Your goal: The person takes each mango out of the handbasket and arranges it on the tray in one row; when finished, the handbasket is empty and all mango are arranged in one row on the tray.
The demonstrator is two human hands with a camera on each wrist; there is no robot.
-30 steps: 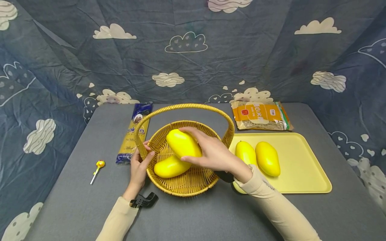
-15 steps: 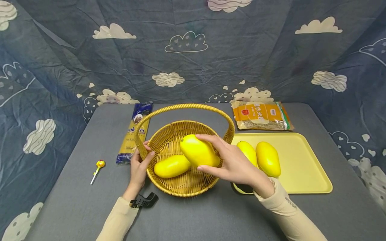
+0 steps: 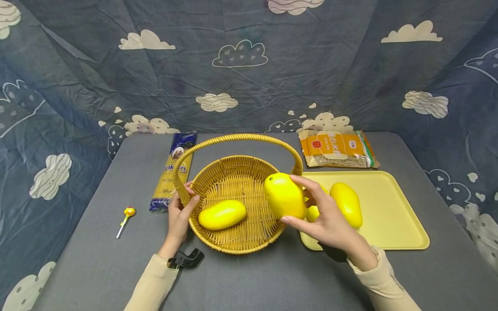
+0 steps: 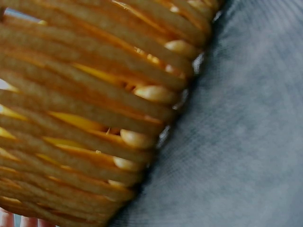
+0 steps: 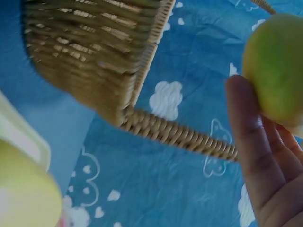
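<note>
My right hand (image 3: 330, 220) holds a yellow mango (image 3: 283, 196) between thumb and fingers, over the right rim of a wicker basket (image 3: 253, 233). In the right wrist view this mango (image 5: 277, 71) looks greenish, beyond the basket's handle (image 5: 184, 137). A second mango (image 3: 222, 214) lies inside the basket, left of the middle. My left hand (image 3: 179, 222) grips the basket's left side at the foot of its handle. The woven wall (image 4: 94, 94) fills much of the left wrist view, with fingertips (image 4: 28, 221) at the lower corner.
Right of the basket, a pale yellow tray (image 3: 393, 211) bears a mango (image 3: 346, 205) and another (image 3: 312, 214) partly hidden by my right hand. Behind it lies an orange noodle packet (image 3: 334, 149). A pasta packet (image 3: 165, 185) and a lollipop (image 3: 126, 218) lie on the left.
My right hand has carried its mango rightward, from over the basket's middle to its right rim. The left hand, the basket and the mango lying in it have stayed put.
</note>
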